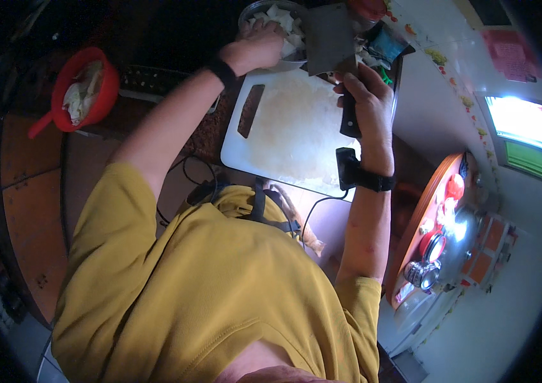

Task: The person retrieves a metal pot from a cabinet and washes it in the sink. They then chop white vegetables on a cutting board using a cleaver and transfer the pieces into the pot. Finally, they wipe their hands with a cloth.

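My right hand (369,93) grips the black handle of a cleaver (332,40), whose broad blade is raised over the far right part of a white cutting board (295,124). At the far edge of the board, my left hand (257,45) reaches into a bowl (295,64) of white, cut food pieces (283,19). Its fingertips are partly hidden among the pieces, so whether they hold any cannot be told. The board's surface shows a brownish stain and a few wet bits near its right edge.
A red plastic strainer (113,91) with pale leafy scraps stands at the left. Beyond the board's right corner are a blue packet (388,45) and a red container (369,8). A round wooden table (421,220) with pots is at the right. A cat (311,239) is on the floor below.
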